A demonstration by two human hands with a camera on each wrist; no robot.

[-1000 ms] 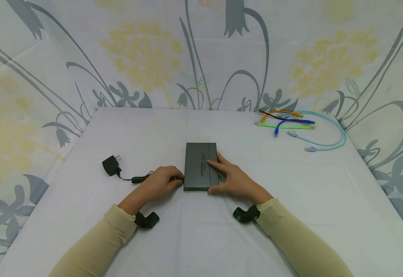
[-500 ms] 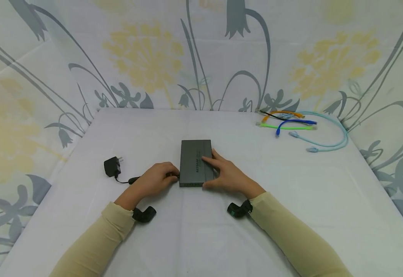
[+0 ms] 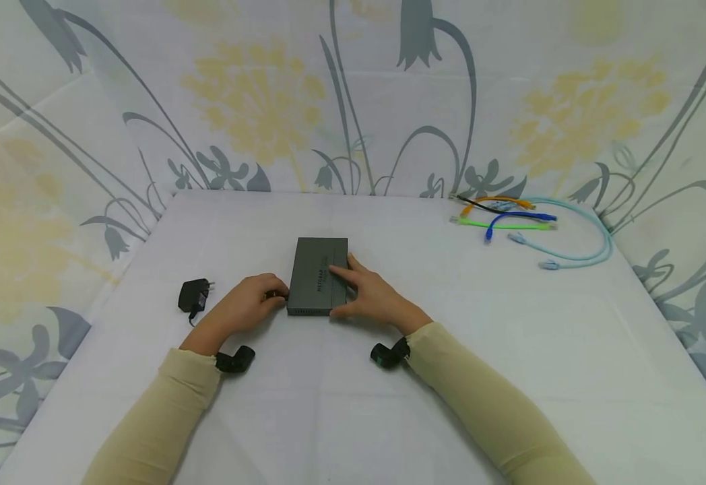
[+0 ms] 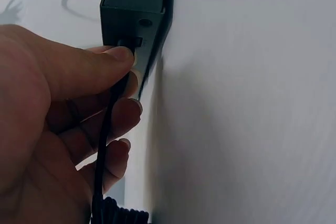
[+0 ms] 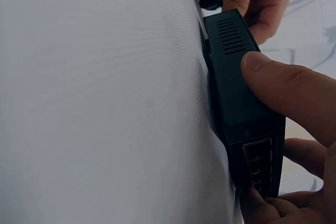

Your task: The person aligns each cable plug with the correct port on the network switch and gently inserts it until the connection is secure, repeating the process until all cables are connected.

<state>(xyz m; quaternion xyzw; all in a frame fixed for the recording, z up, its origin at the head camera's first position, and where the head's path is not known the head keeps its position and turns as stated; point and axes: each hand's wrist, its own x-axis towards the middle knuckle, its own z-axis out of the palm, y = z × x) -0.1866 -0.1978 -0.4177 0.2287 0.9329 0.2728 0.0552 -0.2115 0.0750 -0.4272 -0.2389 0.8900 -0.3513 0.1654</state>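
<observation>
A flat dark NETGEAR network switch (image 3: 310,269) lies on the white table, its long side pointing away from me. My right hand (image 3: 377,300) grips its right end, with the thumb on the near side wall and fingers over the top and far side. The row of network ports (image 5: 260,153) faces this hand. At the opposite face, my left hand (image 3: 244,303) pinches the power cord's plug (image 4: 123,80) between thumb and fingers, right at the socket; the plug's tip is hidden. The black cord (image 4: 101,156) runs back under the palm toward the power adapter (image 3: 193,295).
Several short network cables lie at the back right: a green cable (image 3: 504,224), a blue cable (image 3: 519,214), an orange cable (image 3: 498,199), a black one and a longer light-blue cable (image 3: 601,236). Flowered cloth (image 3: 262,101) rises behind the table's back edge.
Both hands and the switch have slid left and slightly away from me together. The left hand has come closer to the adapter, and the bundled cord has passed out of sight beneath it.
</observation>
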